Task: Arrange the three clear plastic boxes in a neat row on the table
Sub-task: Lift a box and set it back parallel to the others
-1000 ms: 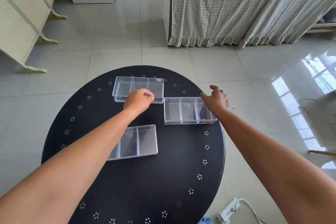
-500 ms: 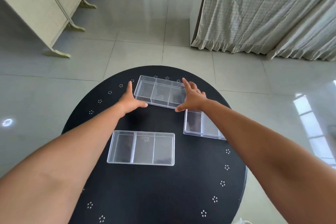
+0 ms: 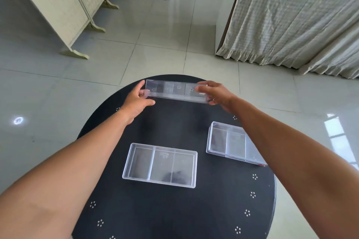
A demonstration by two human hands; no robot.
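Far box gripped at its ends by left hand and right hand, fingers closed on it, upper centre, near box at centre, right box at right, both laid flat on table

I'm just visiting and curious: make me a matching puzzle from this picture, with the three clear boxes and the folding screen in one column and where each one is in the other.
Things:
1. far box
2. middle box
3. right box
4. folding screen

Places:
A. standing on the floor, upper left
B. partly hidden under the right forearm
C. held at both ends by the left hand and right hand
D. lying flat near the table's centre, untouched

Pairs: 1-C, 2-D, 3-B, 4-A
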